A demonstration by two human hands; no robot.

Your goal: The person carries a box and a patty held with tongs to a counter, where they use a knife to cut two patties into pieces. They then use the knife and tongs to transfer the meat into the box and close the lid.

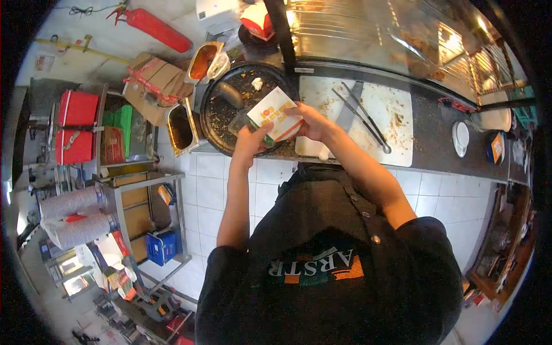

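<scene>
Both my hands hold a small white paper food box (275, 112) printed with orange and yellow marks, above the near edge of a round black tray. My left hand (250, 140) grips its lower left corner from below. My right hand (310, 119) holds its right side, fingers on the flap. The black tray (221, 118) carries crumbs, a black scoop (229, 95) and a pale bit of food (257, 84). My dark apron with orange lettering fills the lower middle of the view.
A white cutting board (397, 132) with metal tongs (363, 118) lies right of the tray. Two steel pans (183, 127) (204, 61) stand to its left. A glass warmer (368, 34) sits behind. Cardboard boxes (155, 83), a fire extinguisher (158, 29), red cases (76, 109) and stacked cups (75, 215) fill the left.
</scene>
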